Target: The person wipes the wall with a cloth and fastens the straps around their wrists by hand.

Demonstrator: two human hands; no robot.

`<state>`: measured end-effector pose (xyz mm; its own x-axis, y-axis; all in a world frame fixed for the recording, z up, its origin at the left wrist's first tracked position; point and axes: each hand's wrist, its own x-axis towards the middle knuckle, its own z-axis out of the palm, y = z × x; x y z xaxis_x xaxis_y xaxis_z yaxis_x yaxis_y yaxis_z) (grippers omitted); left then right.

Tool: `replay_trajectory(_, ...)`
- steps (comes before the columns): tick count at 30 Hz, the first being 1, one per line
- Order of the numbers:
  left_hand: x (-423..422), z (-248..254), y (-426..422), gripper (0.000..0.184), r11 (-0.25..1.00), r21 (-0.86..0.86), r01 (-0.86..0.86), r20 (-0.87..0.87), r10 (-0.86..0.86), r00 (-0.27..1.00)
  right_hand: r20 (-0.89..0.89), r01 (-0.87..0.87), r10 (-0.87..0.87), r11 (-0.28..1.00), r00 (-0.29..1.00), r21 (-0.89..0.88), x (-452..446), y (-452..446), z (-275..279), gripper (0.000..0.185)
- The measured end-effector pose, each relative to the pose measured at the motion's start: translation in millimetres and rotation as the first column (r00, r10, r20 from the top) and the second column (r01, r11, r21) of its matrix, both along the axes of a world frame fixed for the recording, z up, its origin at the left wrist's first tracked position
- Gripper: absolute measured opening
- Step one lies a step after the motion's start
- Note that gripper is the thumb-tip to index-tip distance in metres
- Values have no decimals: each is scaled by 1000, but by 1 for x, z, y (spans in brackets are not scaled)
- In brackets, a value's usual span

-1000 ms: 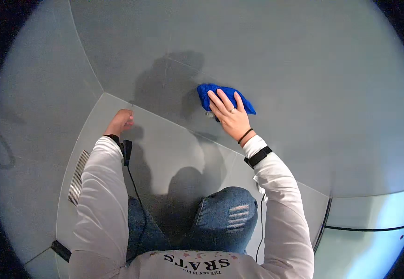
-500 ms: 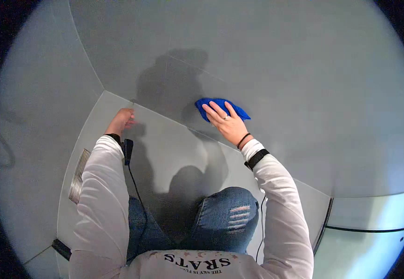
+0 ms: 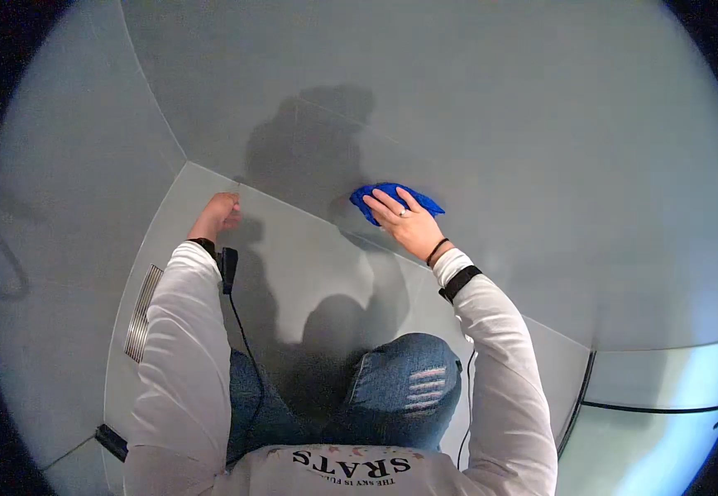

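My right hand [image 3: 415, 229] presses a crumpled blue cloth [image 3: 400, 197] flat against the grey wall panel, a little above the seam where it meets the paler surface below. Its fingers lie over the cloth, and a ring shows on one of them. My left hand [image 3: 225, 210] is curled into a loose fist beside that seam, near the left corner. Nothing shows in its fingers, though the palm side is mostly hidden. Close to the left wrist is a small black device [image 3: 227, 269] with a cable running down toward my lap.
A ribbed metal grille [image 3: 141, 318] sits left of my left forearm. My bent knees in jeans [image 3: 409, 384] are below my hands. At the lower right stands a pale cabinet-like panel [image 3: 657, 438] with a dark gap line. A second thin cable [image 3: 466, 413] runs beside my right sleeve.
My right hand and the blue cloth have shifted slightly down and to the right on the wall. My left hand stays almost in the same spot.
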<state>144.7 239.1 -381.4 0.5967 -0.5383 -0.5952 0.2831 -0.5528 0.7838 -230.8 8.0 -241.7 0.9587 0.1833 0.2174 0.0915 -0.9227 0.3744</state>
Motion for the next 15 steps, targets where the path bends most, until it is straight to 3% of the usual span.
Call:
replay_trajectory(4,11,-16,2,39,999,1,36,-4,-36,999,22,4,-3,1000,1000,-15,-5,0,6,37)
replay_trajectory(7,11,-20,6,40,996,-89,26,-25,-29,999,134,44,-47,999,990,24,-17,0,34,37)
replay_trajectory(15,31,-57,9,35,988,-150,45,-59,-55,997,423,125,-85,990,902,-67,-22,-3,65,24)
